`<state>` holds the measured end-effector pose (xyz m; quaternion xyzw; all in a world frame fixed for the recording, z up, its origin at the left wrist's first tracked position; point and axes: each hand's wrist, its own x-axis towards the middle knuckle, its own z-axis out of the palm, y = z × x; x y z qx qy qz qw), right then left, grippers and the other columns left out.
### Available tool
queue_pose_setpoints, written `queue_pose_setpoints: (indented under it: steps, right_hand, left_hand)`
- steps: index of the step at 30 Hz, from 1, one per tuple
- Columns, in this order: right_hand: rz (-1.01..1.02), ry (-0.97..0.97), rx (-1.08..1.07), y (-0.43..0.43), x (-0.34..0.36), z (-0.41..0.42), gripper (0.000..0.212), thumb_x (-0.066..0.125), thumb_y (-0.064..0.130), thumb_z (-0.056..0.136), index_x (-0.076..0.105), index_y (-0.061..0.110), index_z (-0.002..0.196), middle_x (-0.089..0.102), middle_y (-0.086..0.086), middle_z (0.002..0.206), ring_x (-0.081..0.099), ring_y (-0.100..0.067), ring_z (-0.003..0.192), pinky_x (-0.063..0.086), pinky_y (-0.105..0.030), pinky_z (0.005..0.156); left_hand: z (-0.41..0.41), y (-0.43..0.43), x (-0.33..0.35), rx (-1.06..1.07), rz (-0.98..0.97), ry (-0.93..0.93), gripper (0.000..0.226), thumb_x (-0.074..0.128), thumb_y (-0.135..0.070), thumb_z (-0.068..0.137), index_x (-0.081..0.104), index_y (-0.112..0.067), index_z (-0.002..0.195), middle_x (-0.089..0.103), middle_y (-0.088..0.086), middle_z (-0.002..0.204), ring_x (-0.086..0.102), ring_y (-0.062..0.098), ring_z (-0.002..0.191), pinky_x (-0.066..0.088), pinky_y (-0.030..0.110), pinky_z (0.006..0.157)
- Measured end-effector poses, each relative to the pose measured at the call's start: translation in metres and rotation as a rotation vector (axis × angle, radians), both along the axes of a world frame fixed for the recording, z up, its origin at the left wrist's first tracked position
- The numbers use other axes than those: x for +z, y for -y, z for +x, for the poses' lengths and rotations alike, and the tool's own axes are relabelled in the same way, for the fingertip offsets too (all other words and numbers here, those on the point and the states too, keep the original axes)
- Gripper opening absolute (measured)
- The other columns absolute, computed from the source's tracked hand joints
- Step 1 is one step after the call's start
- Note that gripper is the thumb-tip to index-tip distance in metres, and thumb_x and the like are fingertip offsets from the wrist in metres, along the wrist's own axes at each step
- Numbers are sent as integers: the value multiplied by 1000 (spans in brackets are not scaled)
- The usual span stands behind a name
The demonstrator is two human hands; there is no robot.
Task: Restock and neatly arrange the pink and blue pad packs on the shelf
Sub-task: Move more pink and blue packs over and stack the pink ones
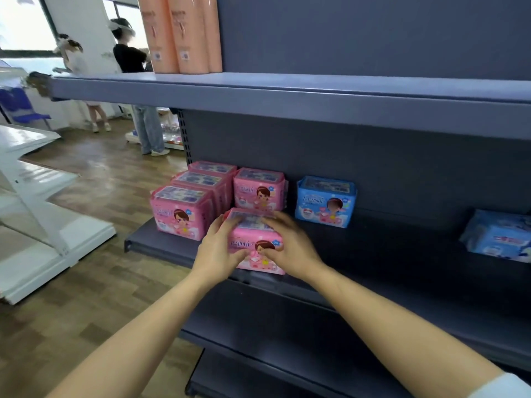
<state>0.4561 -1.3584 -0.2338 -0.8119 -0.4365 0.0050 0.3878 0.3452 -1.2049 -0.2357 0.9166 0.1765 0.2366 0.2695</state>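
Indoors: dark shelf [402, 254], wood floor [100, 173], white racks [34, 225]; left grip [218, 248], right grip [293, 248] clasp 1 pink pack [250, 225].

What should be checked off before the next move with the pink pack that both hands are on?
1. Grip: left hand and right hand both hold the held pink pack: ok.
2. Pose: it stands upright, printed face forward: ok.
3. Column: it sits in line with the rear pink pack behind it: ok.
4. Front line: it seems nearer the lip of the shelf than the left front pink pack: not ok.
5. Blue side: the upright blue pack stands facing forward: ok.
6. Tidiness: the far-right blue pack lies slumped, not standing: not ok.
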Motion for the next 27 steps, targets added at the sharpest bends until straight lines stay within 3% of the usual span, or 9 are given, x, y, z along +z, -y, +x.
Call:
queue_pose_setpoints:
  steps: [7, 10, 15, 20, 23, 27]
  right_hand:
    - [-8, 14, -37, -19, 2, 18, 72, 72, 31, 82, 37, 21, 144, 22, 9, 148, 28, -10, 136, 43, -33, 104]
    - [-15, 31, -53, -26, 1, 30, 72, 71, 32, 84, 35, 21, 145, 21, 8, 149, 28, -9, 136, 36, -24, 108]
    - [30, 78, -57, -37, 1, 51, 73, 73, 27, 82, 37, 20, 144, 26, 6, 147, 32, -9, 133, 28, -10, 98]
    - [81, 117, -53, -43, -4, 66, 69, 76, 26, 79, 43, 19, 140, 29, 5, 146, 35, -10, 132, 34, -14, 98]
    - [97, 114, -67, -48, -8, 71, 68, 77, 25, 78, 44, 16, 137, 30, 2, 145, 37, -12, 130, 39, -17, 98]
    - [96, 78, -95, -53, -9, 76, 78, 78, 25, 77, 36, 13, 141, 26, -3, 147, 38, -16, 130, 48, -34, 99]
  left_hand:
    - [20, -12, 2, 5, -20, 63, 73, 78, -25, 75, 44, -21, 140, 46, 10, 142, 35, 25, 136, 36, 35, 104]
    - [32, -16, 2, 20, -13, 85, 71, 76, -19, 76, 45, -18, 140, 44, 7, 144, 35, 25, 135, 36, 33, 101]
    - [56, -24, -1, 27, -55, 112, 70, 75, -13, 75, 45, -14, 139, 43, 8, 143, 41, 26, 132, 38, 31, 97]
    - [71, -31, -10, 3, -70, 171, 70, 77, -9, 75, 46, -10, 137, 47, 9, 141, 43, 27, 132, 40, 32, 99]
    - [77, -35, -15, 0, -72, 198, 72, 77, -7, 75, 44, -8, 139, 46, 13, 142, 39, 28, 135, 43, 40, 103]
    - [82, -34, -19, 21, -57, 214, 73, 74, -5, 77, 42, -11, 142, 44, 15, 142, 41, 29, 133, 35, 26, 99]
